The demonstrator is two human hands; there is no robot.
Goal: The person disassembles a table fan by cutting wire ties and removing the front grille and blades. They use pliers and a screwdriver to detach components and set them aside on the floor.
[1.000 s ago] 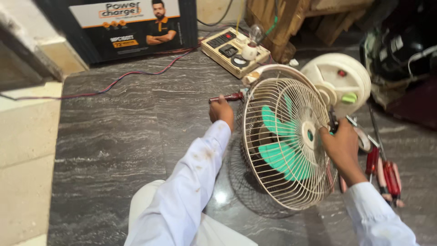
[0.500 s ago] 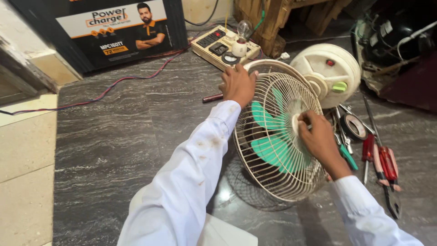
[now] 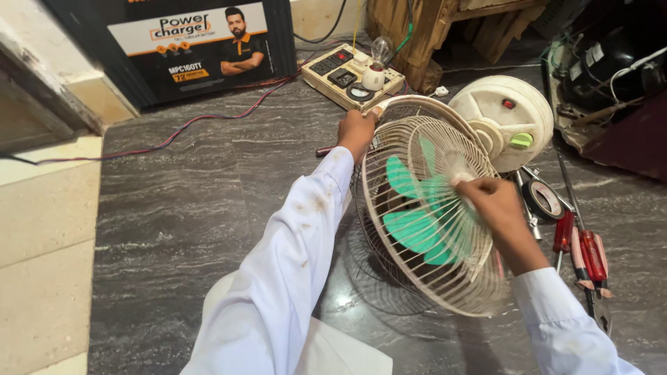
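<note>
Cream wire-grille table fan with green blades stood tilted on dark grey marble floor, centre-right of frame. Left hand closed on top rim of grille, upper centre. Right hand pinched, fingertips on grille hub at centre of guard. Round cream fan base just behind grille, upper right. Black tape roll and red-handled screwdrivers lay on floor at right. Beige switchboard with bulb sat upper centre; black battery box upper left.
</note>
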